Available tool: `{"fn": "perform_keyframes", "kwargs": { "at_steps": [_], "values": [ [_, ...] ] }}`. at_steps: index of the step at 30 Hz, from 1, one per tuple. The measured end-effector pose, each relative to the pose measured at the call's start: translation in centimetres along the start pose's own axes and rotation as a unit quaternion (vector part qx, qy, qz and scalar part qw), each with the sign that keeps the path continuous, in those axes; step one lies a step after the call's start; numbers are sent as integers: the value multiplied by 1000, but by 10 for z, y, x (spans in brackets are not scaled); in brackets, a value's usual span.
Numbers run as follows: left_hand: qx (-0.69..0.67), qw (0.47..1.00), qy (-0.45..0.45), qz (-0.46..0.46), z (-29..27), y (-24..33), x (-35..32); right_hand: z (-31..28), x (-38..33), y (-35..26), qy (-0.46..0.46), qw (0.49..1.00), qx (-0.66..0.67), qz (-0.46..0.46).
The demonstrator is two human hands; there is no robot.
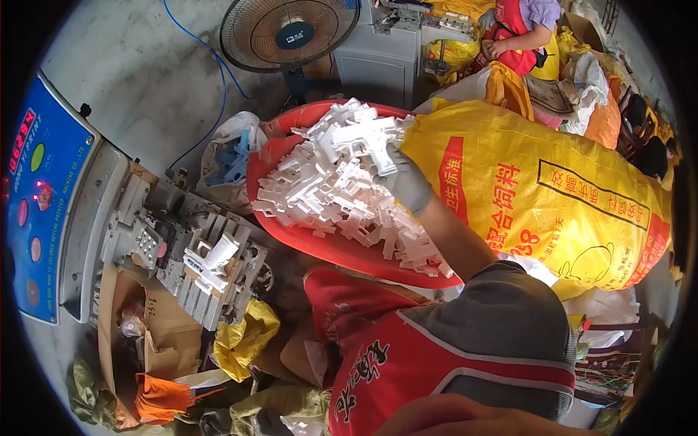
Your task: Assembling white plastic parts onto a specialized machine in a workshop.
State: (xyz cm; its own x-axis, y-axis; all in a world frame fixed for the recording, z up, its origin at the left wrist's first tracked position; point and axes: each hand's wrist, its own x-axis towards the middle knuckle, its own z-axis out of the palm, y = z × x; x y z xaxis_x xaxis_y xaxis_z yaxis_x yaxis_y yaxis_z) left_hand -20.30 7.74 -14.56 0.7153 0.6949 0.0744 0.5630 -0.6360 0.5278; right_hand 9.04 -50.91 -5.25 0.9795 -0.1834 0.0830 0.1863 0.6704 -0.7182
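My right hand (408, 183), in a grey glove, reaches over a large red basin (313, 247) heaped with white plastic toy pistol parts (320, 189). Its fingers are closed at the grip of one white toy pistol (369, 138), which lies level at the top of the heap. The palm side of the hand is hidden. Left of the basin, another white toy pistol piece (216, 254) rests on the metal fixture (231, 287) of a printing machine, with a dark mark on its side. My left hand does not show.
A blue control panel (54, 203) with lit digits stands at the left. Behind the basin is a standing fan (291, 33); a full yellow woven sack (538, 196) leans at its right. A cardboard box (171, 327) sits below the machine. Another person's hand (500, 48) appears at the back.
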Motion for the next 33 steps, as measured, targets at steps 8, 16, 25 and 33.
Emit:
{"fn": "perform_keyframes", "kwargs": {
  "at_steps": [8,16,25,33],
  "values": [
    [77,991,-66,91,-32,-10,-17,-10,78,-162,20,957,87,-276],
    [-45,984,93,145,-37,82,-3,-3,4,-69,-46,993,39,-99],
    [-106,928,108,340,-31,216,59,56,-38,53,-146,982,-69,98],
    [-81,885,66,454,-7,305,130,54,-12,55,-308,913,-251,97]
  ]
}}
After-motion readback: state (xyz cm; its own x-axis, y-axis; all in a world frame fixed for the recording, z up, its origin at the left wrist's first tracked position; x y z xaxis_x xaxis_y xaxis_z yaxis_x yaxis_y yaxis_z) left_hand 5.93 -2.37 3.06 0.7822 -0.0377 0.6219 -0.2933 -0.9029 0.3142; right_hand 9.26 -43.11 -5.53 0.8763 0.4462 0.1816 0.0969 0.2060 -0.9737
